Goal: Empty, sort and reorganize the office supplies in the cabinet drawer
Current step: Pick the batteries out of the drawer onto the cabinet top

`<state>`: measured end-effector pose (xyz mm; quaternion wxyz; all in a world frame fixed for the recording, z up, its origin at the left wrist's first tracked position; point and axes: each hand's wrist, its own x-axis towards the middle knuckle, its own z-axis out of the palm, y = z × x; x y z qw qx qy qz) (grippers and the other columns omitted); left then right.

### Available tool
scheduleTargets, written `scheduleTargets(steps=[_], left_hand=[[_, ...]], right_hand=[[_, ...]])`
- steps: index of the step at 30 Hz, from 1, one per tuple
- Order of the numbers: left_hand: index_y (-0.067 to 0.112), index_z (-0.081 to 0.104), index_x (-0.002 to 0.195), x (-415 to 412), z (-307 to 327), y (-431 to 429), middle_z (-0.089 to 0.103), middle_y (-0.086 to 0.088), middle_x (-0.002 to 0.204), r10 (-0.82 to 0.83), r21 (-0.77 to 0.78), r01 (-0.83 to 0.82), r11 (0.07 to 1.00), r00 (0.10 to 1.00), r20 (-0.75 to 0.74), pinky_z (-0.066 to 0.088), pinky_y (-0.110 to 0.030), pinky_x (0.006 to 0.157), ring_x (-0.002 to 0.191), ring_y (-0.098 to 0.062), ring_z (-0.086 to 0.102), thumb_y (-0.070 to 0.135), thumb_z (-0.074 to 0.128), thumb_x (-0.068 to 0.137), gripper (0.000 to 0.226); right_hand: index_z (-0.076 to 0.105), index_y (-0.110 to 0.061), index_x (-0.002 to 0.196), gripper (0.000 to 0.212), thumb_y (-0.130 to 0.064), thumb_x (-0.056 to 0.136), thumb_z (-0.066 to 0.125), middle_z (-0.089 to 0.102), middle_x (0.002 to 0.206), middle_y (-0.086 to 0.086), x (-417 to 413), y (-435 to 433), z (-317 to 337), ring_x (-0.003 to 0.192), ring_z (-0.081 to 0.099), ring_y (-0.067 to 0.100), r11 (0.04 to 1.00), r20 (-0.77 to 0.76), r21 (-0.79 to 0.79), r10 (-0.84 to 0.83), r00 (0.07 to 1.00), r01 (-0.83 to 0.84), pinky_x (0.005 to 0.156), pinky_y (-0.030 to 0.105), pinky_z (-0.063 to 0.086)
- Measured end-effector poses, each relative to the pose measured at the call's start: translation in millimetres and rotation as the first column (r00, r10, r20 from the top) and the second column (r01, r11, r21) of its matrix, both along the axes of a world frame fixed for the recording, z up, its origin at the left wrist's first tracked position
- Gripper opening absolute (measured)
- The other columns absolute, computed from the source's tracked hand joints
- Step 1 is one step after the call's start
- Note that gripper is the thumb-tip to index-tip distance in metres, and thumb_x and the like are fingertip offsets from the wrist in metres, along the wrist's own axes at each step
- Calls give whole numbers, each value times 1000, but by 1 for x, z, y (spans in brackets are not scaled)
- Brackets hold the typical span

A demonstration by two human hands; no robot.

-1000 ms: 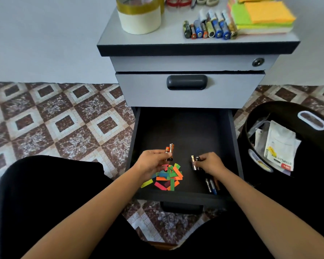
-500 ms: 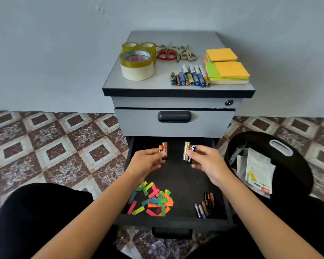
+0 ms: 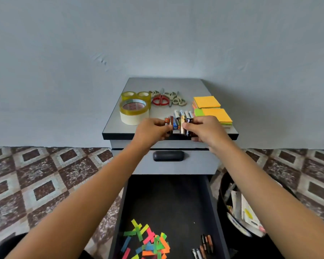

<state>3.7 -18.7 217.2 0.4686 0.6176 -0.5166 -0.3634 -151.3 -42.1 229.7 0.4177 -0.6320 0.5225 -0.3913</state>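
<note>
Against a pale wall [image 3: 157, 43], grey cabinet [image 3: 166, 85]

- Soft, even light fills the room, and the wall [image 3: 64, 53] reads a cool grey-blue.
- A faint shadow with blurred edges lies on the wall by the right side of the cabinet [image 3: 168, 86].
- The open drawer [image 3: 176, 199] is almost black inside, with little detail toward its back.
- The left hand [image 3: 151, 129], the right hand [image 3: 206, 129] and the batteries [image 3: 183, 122] they pinch look slightly smeared, so the labels barely read.
- The floor tiles [image 3: 36, 184] bow toward the left and right edges, and the forearms look stretched by the wide lens.
- The bottom corners go soft and dim.
</note>
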Motion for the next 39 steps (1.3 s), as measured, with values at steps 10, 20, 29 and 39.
scheduleTargets(steps=[10,20,29,39], left_hand=[[-3,67,86,8,29,-86,69,-17,83,56,61,-71,996,974,220,58,-37,78,74,-24,67,11,68,83,15],[0,59,87,8,13,-124,65,-18,85,84,96,-138,986,899,429,57,-40,80,78,-29,64,11,64,82,13],[11,39,61,12,4,-133,42,-2,58,89,119,-156,981,895,438,31,-21,45,49,-12,37,16,65,83,34],[-2,59,81,12,1,-132,64,-16,87,56,118,-123,985,887,458,54,-35,79,78,-25,60,14,65,82,17]], right_hand=[[48,-6,68,31,-18,79,75,47,65,6,39,-83,41,53,43,15,999,-382,9,-32,923,38,43,25,31],[56,-4,96,22,-10,81,71,59,95,13,62,-127,27,80,60,26,991,-491,134,41,870,29,64,33,55],[52,-4,96,21,-12,85,69,59,93,13,66,-141,24,69,59,23,997,-592,76,40,805,7,62,31,54],[61,1,99,28,-16,81,74,65,88,13,62,-140,23,62,60,19,992,-535,125,64,843,4,58,29,55]])
